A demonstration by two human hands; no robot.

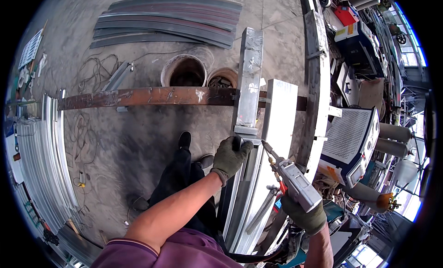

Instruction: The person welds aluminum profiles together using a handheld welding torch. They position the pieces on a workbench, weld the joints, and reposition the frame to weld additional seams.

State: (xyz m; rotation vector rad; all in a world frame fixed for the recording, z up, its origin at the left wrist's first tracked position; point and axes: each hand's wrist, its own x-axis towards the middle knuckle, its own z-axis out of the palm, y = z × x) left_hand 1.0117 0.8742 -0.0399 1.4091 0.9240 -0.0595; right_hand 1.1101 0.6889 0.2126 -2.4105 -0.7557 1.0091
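Observation:
My left hand [229,158], in an olive-green work glove, is closed at the end of a long silvery metal profile [249,175]. Its thumb presses against the end, and a dark piece shows beside the fingers. Just beyond lies a grey metal box beam [248,83], its near end close to the profile's end. My right hand [305,216], gloved alike, grips a grey boxy welding gun [297,182] with brass fittings and a red part. The gun's nozzle points up and left, its tip close to the profile's end. Whether the tip touches the metal I cannot tell.
A rusty crossbar [152,97] runs beneath the beam. Past it stand two buckets [168,67] and a stack of dark metal strips [166,21]. Silvery profiles [41,152] lie at left. On the right are a blue-and-white machine [348,138] and gas cylinders [392,147].

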